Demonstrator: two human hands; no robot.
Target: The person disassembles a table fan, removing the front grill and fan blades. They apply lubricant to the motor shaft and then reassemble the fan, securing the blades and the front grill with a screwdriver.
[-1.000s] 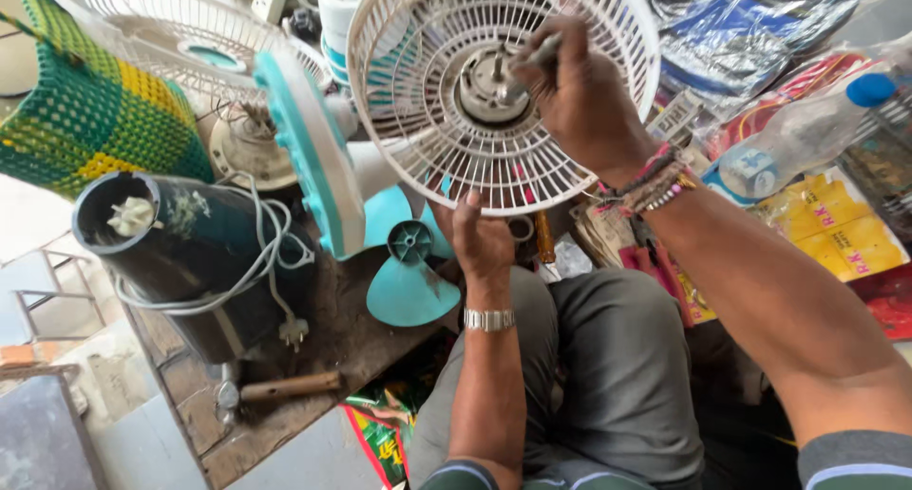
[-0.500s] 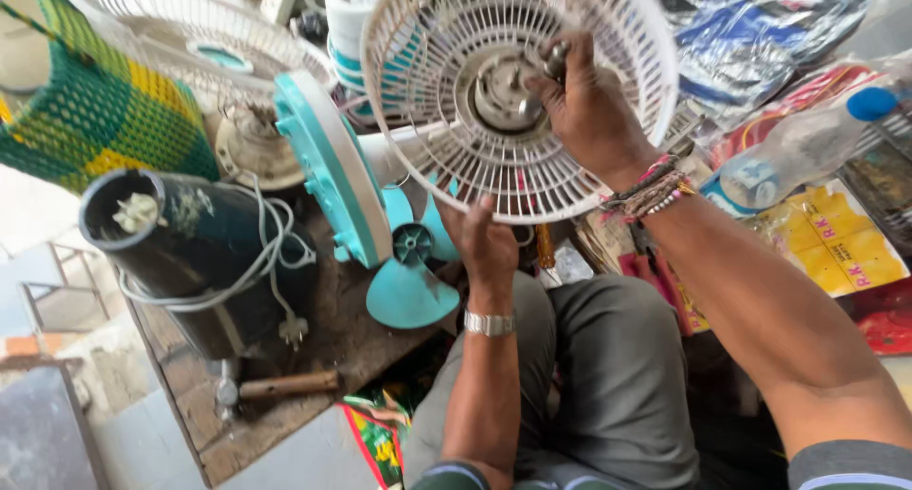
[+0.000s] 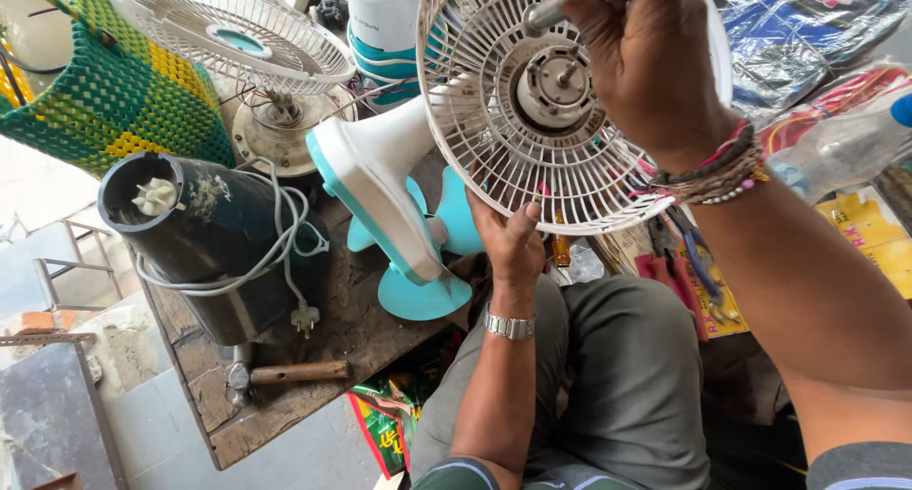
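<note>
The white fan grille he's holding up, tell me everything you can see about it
The white fan grille is a round rear guard of thin plastic-looking ribs fanning out from a central ring. The fan's metal motor face and bare shaft show through its middle, with no blade fitted. It is tilted toward the camera, still joined to the white and teal fan body behind it. The left hand grips its lower rim; the right hand covers its upper part, holding a metal tool.

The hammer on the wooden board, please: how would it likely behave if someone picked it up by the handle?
The hammer looks stiff, with a plain wooden handle offering fair grip. Its metal head probably makes it head-heavy. It lies flat near the wooden board edge, so rolling seems unlikely.
</note>
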